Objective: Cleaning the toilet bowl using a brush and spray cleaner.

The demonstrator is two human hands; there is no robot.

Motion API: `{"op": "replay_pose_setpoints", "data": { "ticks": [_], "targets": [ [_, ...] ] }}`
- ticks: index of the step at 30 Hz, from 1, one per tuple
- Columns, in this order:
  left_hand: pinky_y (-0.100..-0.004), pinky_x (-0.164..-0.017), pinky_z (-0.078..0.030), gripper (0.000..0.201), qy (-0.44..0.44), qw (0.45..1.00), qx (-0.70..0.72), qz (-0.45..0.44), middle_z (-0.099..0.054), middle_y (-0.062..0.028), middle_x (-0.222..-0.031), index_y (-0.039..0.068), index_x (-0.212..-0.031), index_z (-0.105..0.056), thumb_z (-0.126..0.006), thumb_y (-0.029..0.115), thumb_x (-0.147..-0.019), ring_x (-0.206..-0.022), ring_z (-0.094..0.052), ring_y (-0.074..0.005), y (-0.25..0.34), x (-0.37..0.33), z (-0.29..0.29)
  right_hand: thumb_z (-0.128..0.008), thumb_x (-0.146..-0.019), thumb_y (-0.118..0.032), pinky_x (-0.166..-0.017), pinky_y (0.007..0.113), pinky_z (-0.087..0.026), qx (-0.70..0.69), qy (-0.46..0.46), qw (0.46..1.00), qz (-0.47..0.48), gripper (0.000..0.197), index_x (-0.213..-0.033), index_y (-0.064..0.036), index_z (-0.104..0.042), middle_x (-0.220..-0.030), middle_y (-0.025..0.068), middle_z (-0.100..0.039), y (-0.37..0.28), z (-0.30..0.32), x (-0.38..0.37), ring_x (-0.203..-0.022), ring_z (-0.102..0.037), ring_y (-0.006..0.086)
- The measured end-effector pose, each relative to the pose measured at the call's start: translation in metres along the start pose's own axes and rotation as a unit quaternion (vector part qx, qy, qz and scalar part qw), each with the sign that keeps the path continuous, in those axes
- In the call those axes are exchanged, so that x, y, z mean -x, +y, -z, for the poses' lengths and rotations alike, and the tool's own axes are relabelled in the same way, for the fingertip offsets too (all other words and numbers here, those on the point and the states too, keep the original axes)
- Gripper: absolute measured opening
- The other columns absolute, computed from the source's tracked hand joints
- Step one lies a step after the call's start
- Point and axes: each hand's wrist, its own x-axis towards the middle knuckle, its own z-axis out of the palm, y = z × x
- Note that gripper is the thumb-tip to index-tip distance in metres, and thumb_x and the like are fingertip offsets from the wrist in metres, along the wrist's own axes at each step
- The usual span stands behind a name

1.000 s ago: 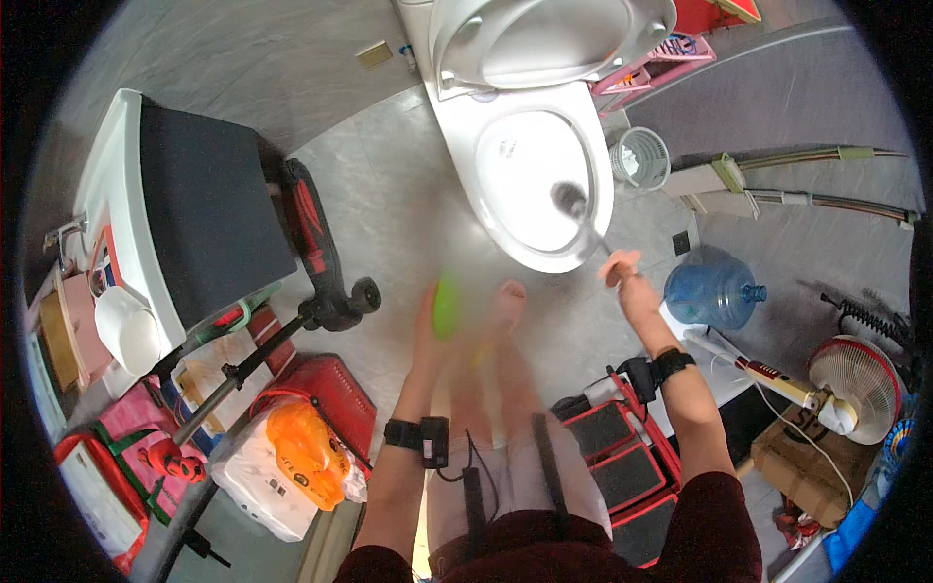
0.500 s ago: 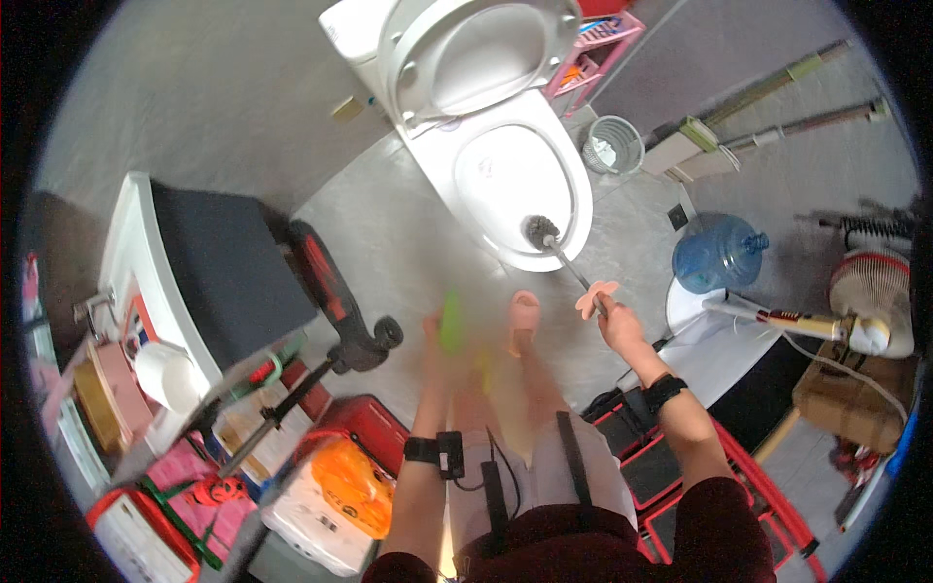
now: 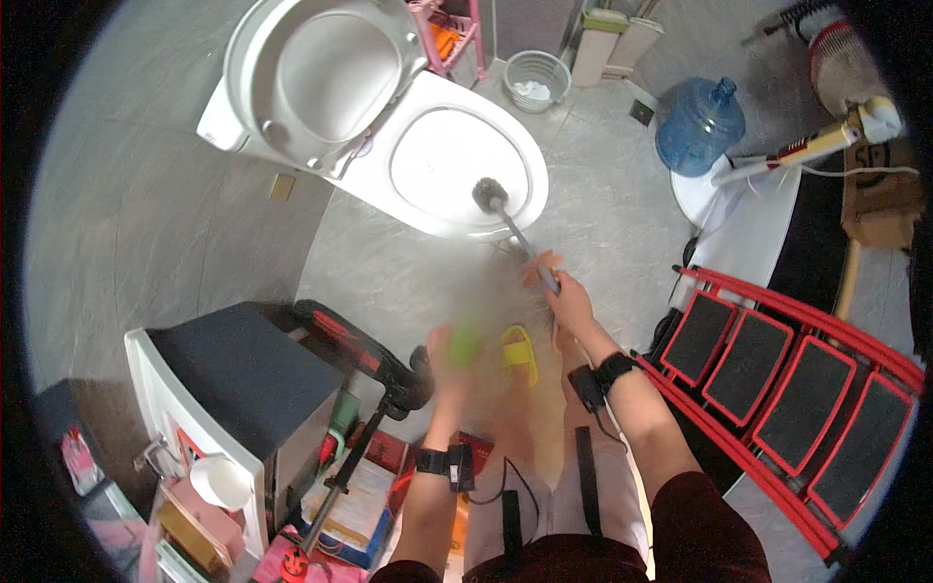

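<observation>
My right hand (image 3: 571, 303) is closed round the grey handle of a toilet brush (image 3: 519, 233), behind its pink flower-shaped guard. The brush's dark bristle head rests inside the front of the white toilet bowl (image 3: 413, 189), whose seat and lid (image 3: 335, 73) are raised. My left hand (image 3: 445, 358), partly smeared by a hazy patch, is closed on a blurred green object (image 3: 466, 340) whose kind I cannot tell. It is held low, in front of my legs and away from the bowl.
A yellow slipper (image 3: 519, 352) shows between my hands. A waste basket (image 3: 537, 83) and a blue water jug (image 3: 702, 126) stand beyond. To the right lies a red-framed step ladder (image 3: 777, 389). A washbasin cabinet (image 3: 243, 379) and a black-and-red scooter (image 3: 355, 345) crowd the left.
My view has turned, so the toilet sits further left and the step ladder shows more fully. The brush head has stayed in the front of the bowl. Both hands keep their hold.
</observation>
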Motion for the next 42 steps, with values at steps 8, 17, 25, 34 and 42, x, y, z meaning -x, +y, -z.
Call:
{"op": "replay_pose_setpoints", "data": {
  "ticks": [8,17,25,34,42],
  "targets": [
    [-0.027,-0.073,-0.043,0.038,-0.016,0.971,0.188,0.143,-0.055,-0.0055,-0.09,0.002,-0.103,-0.048,-0.074,0.009,-0.076,-0.08,-0.053,-0.014,-0.025,-0.006,-0.05,-0.061,-0.079,-0.02,-0.079,0.042,-0.047,0.026,0.036,0.997,-0.057,0.038,-0.113,-0.0044,-0.054,-0.103,0.0182,-0.061,0.009,-0.038,-0.089,-0.096,-0.058,0.0346],
    [-0.0245,-0.072,-0.044,0.037,-0.038,0.938,0.293,0.184,-0.055,-0.0032,-0.09,0.004,-0.1,-0.046,-0.074,0.007,-0.076,-0.079,-0.052,-0.0101,-0.025,-0.007,-0.08,-0.061,-0.083,-0.022,-0.079,0.042,-0.047,0.044,0.084,0.995,-0.035,0.038,-0.115,-0.0043,-0.055,-0.105,0.015,-0.06,0.01,-0.035,-0.095,-0.094,-0.059,0.0305],
    [-0.0265,-0.073,-0.047,0.032,-0.159,0.944,0.25,0.147,-0.055,-0.0054,-0.093,0.002,-0.097,-0.048,-0.072,0.004,-0.077,-0.082,-0.056,-0.0127,0.011,-0.007,-0.119,-0.057,-0.086,-0.026,-0.069,0.034,-0.048,-0.229,-0.007,0.97,-0.086,0.028,-0.101,-0.0021,-0.061,-0.084,0.0118,-0.064,0.017,0.043,0.05,-0.074,-0.061,0.0197],
    [-0.0408,-0.087,-0.041,0.03,-0.296,0.928,0.118,-0.19,-0.055,-0.018,-0.104,0.001,-0.098,-0.053,-0.067,0.0,-0.072,-0.1,-0.051,-0.0355,0.154,0.072,-0.218,-0.064,-0.082,-0.038,-0.068,0.035,-0.048,-0.304,0.217,0.909,-0.184,0.048,-0.105,0.0033,-0.056,-0.089,0.0157,-0.062,0.107,0.081,0.195,-0.077,-0.061,0.0239],
    [-0.0448,-0.1,-0.034,0.066,-0.55,0.795,0.026,-0.254,-0.044,-0.0238,-0.126,-0.001,-0.127,-0.039,-0.066,-0.002,-0.067,-0.119,-0.041,-0.0408,0.197,0.234,-0.349,-0.064,-0.079,-0.019,-0.066,0.035,-0.049,-0.356,0.396,0.79,-0.305,0.041,-0.11,0.0018,-0.048,-0.086,0.0144,-0.055,0.345,-0.005,0.321,-0.072,-0.058,0.0273]
  ]
}}
